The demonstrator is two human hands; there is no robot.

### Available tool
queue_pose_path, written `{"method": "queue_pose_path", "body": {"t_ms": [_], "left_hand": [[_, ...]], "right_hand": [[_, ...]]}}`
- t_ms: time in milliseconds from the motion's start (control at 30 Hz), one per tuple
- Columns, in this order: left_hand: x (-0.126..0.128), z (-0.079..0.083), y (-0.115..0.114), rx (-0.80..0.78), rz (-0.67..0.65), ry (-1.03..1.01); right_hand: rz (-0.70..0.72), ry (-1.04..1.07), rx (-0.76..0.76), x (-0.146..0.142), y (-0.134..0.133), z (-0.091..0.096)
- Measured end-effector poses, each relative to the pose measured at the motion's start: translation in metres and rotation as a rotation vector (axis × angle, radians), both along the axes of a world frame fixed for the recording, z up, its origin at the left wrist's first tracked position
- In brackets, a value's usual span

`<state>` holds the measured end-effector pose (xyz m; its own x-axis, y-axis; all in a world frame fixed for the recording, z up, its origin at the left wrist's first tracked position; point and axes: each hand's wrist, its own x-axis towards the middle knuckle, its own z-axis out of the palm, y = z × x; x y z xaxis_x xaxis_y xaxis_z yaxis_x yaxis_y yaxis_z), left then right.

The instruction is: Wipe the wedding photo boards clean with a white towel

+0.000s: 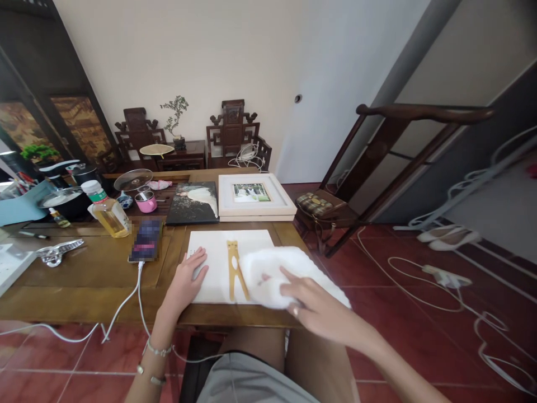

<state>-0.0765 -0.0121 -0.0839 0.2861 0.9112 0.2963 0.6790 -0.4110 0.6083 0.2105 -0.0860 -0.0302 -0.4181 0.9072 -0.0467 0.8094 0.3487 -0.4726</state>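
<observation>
A white board with a gold clip-shaped stand lies face down near the table's front edge. My left hand rests flat on its left edge, fingers spread. My right hand presses a white fluffy cloth onto the board's right part, fingers bent over the cloth and blurred by motion.
Behind the board lie a white framed photo and a dark photo print. A phone on a white cable, an oil bottle, a pink cup and pots stand to the left. A wooden chair stands to the right.
</observation>
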Motion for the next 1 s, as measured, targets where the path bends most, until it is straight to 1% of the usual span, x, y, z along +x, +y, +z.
{"method": "queue_pose_path", "body": {"t_ms": [67, 133, 167, 233, 333, 433, 533, 600, 667, 733, 800, 933, 967, 1000], "left_hand": [[0.000, -0.001, 0.000, -0.001, -0.001, -0.002], [0.000, -0.001, 0.000, -0.001, 0.001, -0.007], [0.000, -0.001, 0.001, -0.001, 0.002, -0.008], [0.000, -0.001, 0.001, -0.005, 0.003, -0.005], [0.000, -0.001, 0.000, -0.016, 0.006, 0.008], [0.000, 0.000, 0.000, -0.019, 0.012, 0.011], [0.001, 0.001, 0.000, -0.022, 0.010, 0.011], [0.001, 0.001, 0.000, -0.021, 0.010, 0.010], [0.000, 0.001, 0.000, -0.019, 0.013, 0.010], [0.000, 0.001, 0.000, -0.018, 0.013, 0.010], [0.000, 0.000, 0.000, -0.015, 0.012, 0.010], [0.000, -0.001, 0.000, -0.012, 0.014, 0.009], [0.000, -0.002, 0.000, -0.012, 0.014, 0.012], [0.001, -0.002, 0.000, -0.012, 0.014, 0.016]], "right_hand": [[0.071, -0.001, -0.044, 0.002, -0.020, 0.006], [0.140, 0.002, -0.069, 0.003, -0.031, 0.009], [0.149, 0.007, -0.073, 0.004, -0.032, 0.009], [0.109, 0.026, -0.062, 0.006, -0.025, 0.006], [0.029, 0.073, 0.016, 0.006, 0.006, -0.002], [0.014, 0.134, 0.109, 0.003, 0.052, -0.007], [-0.007, 0.172, 0.142, -0.002, 0.096, -0.010], [-0.029, 0.187, 0.163, -0.006, 0.114, -0.013], [-0.039, 0.196, 0.181, -0.008, 0.120, -0.017], [-0.031, 0.198, 0.190, -0.008, 0.111, -0.020], [-0.020, 0.192, 0.182, -0.007, 0.090, -0.022], [-0.068, 0.151, 0.083, 0.001, 0.025, -0.020], [-0.068, 0.136, 0.042, 0.005, 0.010, -0.019], [-0.033, 0.118, -0.010, 0.008, -0.004, -0.017]]}}
